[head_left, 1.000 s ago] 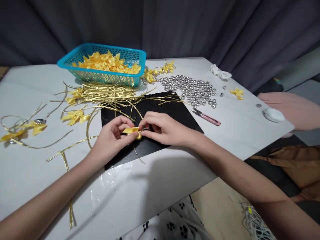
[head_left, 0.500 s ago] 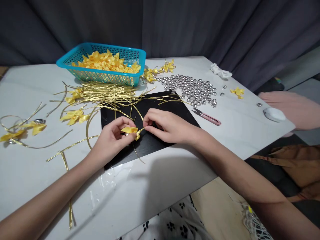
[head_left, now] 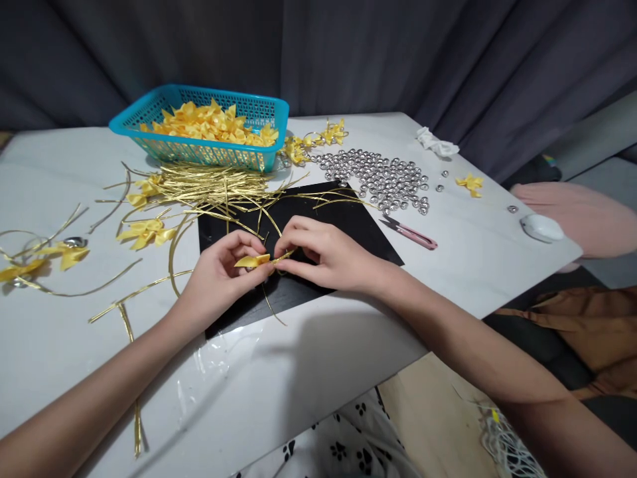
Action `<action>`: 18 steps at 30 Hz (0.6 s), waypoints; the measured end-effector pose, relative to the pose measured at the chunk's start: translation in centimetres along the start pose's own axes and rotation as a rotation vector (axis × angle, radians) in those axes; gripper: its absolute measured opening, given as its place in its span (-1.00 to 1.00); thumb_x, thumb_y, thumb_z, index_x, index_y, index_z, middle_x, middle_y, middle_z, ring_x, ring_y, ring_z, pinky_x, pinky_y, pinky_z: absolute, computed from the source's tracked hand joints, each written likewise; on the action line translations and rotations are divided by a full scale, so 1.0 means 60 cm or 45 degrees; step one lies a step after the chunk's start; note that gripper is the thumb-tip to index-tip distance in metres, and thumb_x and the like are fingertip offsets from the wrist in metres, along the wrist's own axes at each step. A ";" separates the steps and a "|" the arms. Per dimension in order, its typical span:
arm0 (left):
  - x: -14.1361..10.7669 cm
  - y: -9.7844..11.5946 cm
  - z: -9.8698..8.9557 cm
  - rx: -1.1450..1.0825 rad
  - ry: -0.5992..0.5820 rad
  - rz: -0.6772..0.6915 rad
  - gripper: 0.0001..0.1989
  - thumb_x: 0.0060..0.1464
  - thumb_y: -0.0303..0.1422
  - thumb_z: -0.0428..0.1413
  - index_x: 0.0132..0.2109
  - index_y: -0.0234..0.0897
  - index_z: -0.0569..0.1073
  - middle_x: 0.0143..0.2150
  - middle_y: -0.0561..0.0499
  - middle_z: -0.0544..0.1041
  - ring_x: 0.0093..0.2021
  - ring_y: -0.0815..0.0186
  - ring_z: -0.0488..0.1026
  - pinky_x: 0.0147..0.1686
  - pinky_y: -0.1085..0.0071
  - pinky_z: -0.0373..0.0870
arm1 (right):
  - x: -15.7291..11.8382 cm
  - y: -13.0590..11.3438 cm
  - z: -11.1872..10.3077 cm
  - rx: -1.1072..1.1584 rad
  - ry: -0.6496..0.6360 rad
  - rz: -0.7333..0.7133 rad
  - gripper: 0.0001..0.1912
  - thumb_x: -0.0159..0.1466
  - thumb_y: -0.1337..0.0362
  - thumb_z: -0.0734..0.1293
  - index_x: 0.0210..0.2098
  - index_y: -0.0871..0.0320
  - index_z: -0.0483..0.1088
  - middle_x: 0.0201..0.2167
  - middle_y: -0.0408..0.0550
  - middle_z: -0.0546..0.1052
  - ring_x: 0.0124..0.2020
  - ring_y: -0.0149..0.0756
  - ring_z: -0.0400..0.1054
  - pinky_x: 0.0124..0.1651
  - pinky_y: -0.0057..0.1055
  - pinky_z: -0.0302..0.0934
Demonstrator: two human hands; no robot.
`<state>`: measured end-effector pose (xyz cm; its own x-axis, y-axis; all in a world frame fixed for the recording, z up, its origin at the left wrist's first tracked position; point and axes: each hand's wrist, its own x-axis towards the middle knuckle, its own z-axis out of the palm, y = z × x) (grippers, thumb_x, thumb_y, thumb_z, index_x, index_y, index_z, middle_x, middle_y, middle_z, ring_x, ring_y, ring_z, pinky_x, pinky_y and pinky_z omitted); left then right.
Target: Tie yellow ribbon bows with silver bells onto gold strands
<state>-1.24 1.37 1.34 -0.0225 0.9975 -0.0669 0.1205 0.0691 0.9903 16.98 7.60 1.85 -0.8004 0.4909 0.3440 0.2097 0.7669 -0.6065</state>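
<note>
Over the black board (head_left: 358, 239), my left hand (head_left: 226, 269) is closed on a yellow ribbon flower (head_left: 253, 261), its thumb and fingers pinching the flower's base. My right hand (head_left: 323, 255) pinches a gold wire (head_left: 283, 256) that runs out of the flower, right beside the left fingertips. Part of the flower and the wire is hidden by the fingers. A loose thin wire end hangs below the flower. Behind my hands lies a pile of gold wires (head_left: 213, 184). Finished-looking flowers with wires (head_left: 64, 252) rest at the left.
A blue basket (head_left: 199, 147) of yellow ribbon flowers stands at the back. Many silver beads (head_left: 378, 176) spread to its right. Pink-handled thread snips (head_left: 411, 234) lie beside the board. A white computer mouse (head_left: 541, 228) sits near the right edge, with a white crumpled cloth (head_left: 436, 143) farther back.
My right fingers have moved left along the wire, closer to my left hand. The flower has tilted flatter in my left fingers. The view has shifted slightly.
</note>
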 end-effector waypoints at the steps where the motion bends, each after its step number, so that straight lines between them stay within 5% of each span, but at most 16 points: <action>1: 0.001 0.000 0.000 -0.001 0.002 -0.007 -0.77 -0.23 -0.39 0.27 -0.40 -0.27 0.36 -0.51 0.15 0.41 -0.52 0.47 0.33 -0.55 0.58 0.30 | 0.000 0.001 0.000 0.000 -0.003 -0.006 -0.84 0.29 0.30 0.25 -0.29 0.27 0.42 -0.32 -0.06 0.36 -0.36 -0.44 0.25 -0.30 -0.48 0.13; 5: 0.001 -0.003 -0.002 0.012 -0.008 -0.023 -0.80 -0.17 -0.38 0.25 -0.40 -0.27 0.36 -0.57 0.17 0.38 -0.59 0.49 0.27 -0.58 0.58 0.26 | 0.002 0.007 -0.003 -0.008 0.045 -0.023 -0.84 0.29 0.35 0.23 -0.34 0.27 0.42 -0.35 -0.06 0.37 -0.38 -0.44 0.26 -0.30 -0.47 0.14; 11: 0.000 -0.004 -0.002 0.006 0.016 0.001 -0.79 -0.19 -0.39 0.26 -0.39 -0.26 0.37 -0.54 0.17 0.38 -0.57 0.50 0.28 -0.57 0.59 0.25 | 0.003 0.003 0.003 0.000 0.334 0.121 -0.91 0.18 0.36 0.33 -0.42 0.27 0.38 -0.46 -0.13 0.35 -0.46 -0.49 0.17 -0.40 -0.52 0.08; 15: 0.003 -0.004 -0.002 -0.052 0.023 0.012 -0.75 -0.26 -0.43 0.29 -0.41 -0.26 0.36 -0.51 0.17 0.41 -0.54 0.49 0.32 -0.54 0.59 0.28 | 0.001 -0.008 0.017 0.135 0.278 0.118 -0.79 0.13 0.27 0.41 -0.53 0.27 0.38 -0.55 -0.20 0.31 -0.51 -0.53 0.14 -0.45 -0.54 0.04; 18: 0.004 -0.006 -0.003 -0.083 0.000 0.001 -0.73 -0.27 -0.44 0.30 -0.39 -0.26 0.36 -0.55 0.18 0.41 -0.56 0.50 0.31 -0.54 0.59 0.29 | 0.002 -0.010 0.024 0.205 0.256 0.153 -0.85 0.16 0.27 0.39 -0.41 0.27 0.47 -0.51 -0.19 0.32 -0.50 -0.54 0.16 -0.44 -0.54 0.04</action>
<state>-1.44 1.58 0.96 -0.0228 0.9975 -0.0662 0.0556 0.0674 0.9962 15.95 6.62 1.22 -0.6442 0.6590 0.3883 0.1914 0.6305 -0.7523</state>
